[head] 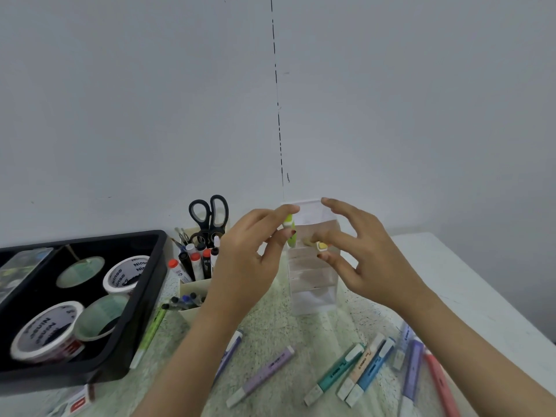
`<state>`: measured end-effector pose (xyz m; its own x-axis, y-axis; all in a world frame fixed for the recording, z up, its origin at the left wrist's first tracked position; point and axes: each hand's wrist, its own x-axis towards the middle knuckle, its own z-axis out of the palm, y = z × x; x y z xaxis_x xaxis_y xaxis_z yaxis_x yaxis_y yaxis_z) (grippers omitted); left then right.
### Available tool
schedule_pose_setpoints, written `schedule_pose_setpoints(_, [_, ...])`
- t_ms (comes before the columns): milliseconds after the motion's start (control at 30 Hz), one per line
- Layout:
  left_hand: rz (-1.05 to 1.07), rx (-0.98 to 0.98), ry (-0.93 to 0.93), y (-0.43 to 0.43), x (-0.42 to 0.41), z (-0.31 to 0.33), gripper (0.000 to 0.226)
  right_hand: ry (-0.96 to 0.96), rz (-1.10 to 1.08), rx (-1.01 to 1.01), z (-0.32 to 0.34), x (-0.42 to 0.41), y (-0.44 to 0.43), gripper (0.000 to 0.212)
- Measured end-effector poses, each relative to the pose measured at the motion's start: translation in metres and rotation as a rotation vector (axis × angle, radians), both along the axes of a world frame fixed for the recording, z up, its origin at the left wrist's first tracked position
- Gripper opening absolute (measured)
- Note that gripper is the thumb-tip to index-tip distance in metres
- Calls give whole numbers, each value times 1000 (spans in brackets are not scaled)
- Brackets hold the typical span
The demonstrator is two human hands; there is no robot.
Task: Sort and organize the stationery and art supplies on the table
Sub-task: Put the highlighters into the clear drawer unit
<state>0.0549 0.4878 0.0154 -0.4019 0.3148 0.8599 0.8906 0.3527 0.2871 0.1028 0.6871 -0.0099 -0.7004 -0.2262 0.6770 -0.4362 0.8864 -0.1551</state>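
L hand pinching green marker over clear organizer; R hand hovering, fingers spread, grip unclear.

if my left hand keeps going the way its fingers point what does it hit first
Probably the clear organizer: the left hand, pinching a green highlighter, points at its upper left edge. Depth is unclear, so they may already touch.

Plain grey wall, thin dark vertical seam; white table.
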Motion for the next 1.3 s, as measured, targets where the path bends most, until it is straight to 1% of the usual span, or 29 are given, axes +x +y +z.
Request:
schedule_pose_setpoints(167, [12,-22,3,0,0,0,27,-16,-14,-9,-6,-7,1,22])
schedule_pose_setpoints(233, [16,-27,3,0,-1,-1,26,-29,-15,-41,-9,-10,1,20])
schedule_pose_setpoints(333, [12,-15,-24,0,-2,-4,29,-52,-21,-114,-14,-14,1,20])
schedule_pose_setpoints(400, [6,-12,-45,1,-2,-6,28,-74,-27,-172,-18,-16,-1,25])
schedule_pose_setpoints(467, [-5,-24,-69,1,-2,-11,25,-129,-18,-255,-21,-17,-3,32])
schedule_pose_setpoints(533, [-4,-50,-111,3,-2,-17,25,-186,15,-321,-24,-15,-5,35])
schedule_pose_setpoints(633, [77,-75,-136,8,-1,-25,25,-229,89,-439,-25,-12,-8,36])
schedule_pose_setpoints(767, [162,-79,-133,15,-1,-29,16,-226,110,-532,-27,-9,-11,36])
schedule_pose_setpoints(867, [190,-94,-92,19,-3,-30,13,-198,102,-634,-29,-9,-11,38])
schedule_pose_setpoints(933, [218,-114,-60,20,-4,-30,13,-195,109,-686,-31,-10,-11,43])
schedule_pose_setpoints(1133, [296,-225,98,24,-10,-32,11,-179,122,-750,-33,-11,-13,32])
schedule_pose_setpoints(1300, [297,-240,141,26,-11,-34,11,-186,99,-770,-31,-8,-16,38])
